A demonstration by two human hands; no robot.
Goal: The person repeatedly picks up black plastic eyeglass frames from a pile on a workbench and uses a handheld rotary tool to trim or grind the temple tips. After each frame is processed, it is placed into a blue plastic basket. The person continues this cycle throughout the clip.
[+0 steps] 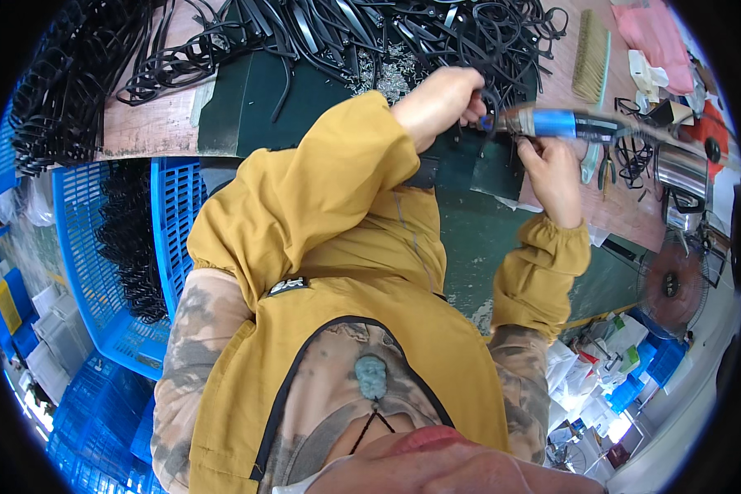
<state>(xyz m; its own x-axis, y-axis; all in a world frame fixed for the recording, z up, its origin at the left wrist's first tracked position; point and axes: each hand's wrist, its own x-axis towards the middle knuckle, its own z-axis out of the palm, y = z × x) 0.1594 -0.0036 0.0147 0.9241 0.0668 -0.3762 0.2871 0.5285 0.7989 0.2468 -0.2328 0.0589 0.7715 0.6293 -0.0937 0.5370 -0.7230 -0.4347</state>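
My left hand (447, 102) is bent inward over the dark green mat (262, 92), its fingers closed around a black, curved plastic piece (489, 105), apparently part of an eyeglass frame. At the blue tip of a powered screwdriver (556, 123), the piece and the tool meet or nearly meet; I cannot tell which. The screwdriver lies level, pointing left, blue and black in the body. My right hand (551, 173) grips it from below, with some fingers hidden behind it. Small metal screws or pins (390, 77) are heaped beyond my left hand.
Black eyeglass parts (321, 31) cover the table's far side. A bench brush (588, 58), pliers (605, 170) and a metal container (682, 167) are on the right. A blue crate (102, 309) holding black frames stands at lower left, a fan (670, 284) at lower right.
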